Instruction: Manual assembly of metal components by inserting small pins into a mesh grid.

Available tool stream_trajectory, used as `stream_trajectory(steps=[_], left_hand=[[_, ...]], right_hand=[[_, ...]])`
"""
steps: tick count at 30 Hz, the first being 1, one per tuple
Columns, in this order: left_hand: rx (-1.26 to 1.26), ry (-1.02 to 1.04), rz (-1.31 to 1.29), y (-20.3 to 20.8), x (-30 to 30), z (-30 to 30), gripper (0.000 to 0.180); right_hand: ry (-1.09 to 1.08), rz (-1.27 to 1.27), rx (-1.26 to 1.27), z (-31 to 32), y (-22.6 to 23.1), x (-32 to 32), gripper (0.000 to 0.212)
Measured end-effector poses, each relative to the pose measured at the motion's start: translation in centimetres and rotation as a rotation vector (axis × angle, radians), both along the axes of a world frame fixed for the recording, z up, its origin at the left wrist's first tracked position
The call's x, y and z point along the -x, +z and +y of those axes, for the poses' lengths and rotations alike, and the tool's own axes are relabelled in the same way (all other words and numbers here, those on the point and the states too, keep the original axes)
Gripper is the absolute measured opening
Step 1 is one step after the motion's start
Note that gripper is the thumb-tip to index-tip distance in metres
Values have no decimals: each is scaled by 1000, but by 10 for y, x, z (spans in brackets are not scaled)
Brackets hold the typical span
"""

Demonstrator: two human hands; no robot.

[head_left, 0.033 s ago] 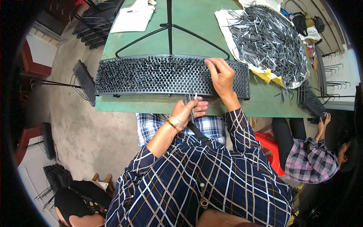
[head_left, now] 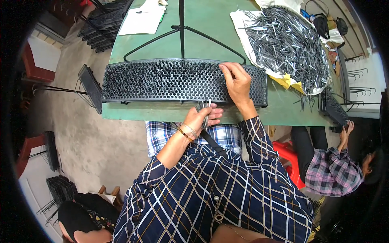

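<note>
A long black rack (head_left: pixel 162 81) with rows of round holes lies across the green table. Thin dark pieces stand up densely in its left and middle holes, while many holes toward the right are bare. My left hand (head_left: pixel 199 117) is just below the rack's near edge, its thumb closed over a small bundle of thin grey metal rods (head_left: pixel 205 121) and its fingers partly stretched out. Over the right part of the rack, my right hand (head_left: pixel 238 79) has thumb and forefinger pinched together; whatever is between them is too small or hidden to make out.
A big heap of thin grey rods (head_left: pixel 285 42) lies on white and yellow sacking at the table's right. Behind the rack rises a black hanger frame (head_left: pixel 182 30). White paper (head_left: pixel 142 20) lies far left. A person in a checked shirt (head_left: pixel 334 172) sits right, another person (head_left: pixel 87 214) lower left.
</note>
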State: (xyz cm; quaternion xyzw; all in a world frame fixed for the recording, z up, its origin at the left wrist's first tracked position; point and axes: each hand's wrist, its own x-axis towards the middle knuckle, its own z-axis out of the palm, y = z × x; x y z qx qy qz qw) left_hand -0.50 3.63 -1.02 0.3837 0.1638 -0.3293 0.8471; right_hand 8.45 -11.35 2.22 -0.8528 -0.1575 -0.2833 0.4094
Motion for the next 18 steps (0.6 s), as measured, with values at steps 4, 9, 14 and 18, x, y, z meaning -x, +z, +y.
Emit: stream_trajectory(steps=[4,9,14,18], left_hand=[[17,5,3,0,0,1,29],[18,16,-3,-2,2,5,29],[15,8,-5,-1,0,2,28],[6,16,-5,-3,1,5,28]], right_hand=[[-22,-62,10,-2,-6,1,6],[65,-111,129,4,-18,1,7],[64,-94,188,2,-16,6,9],[25,86,73,5,-10,8,12]])
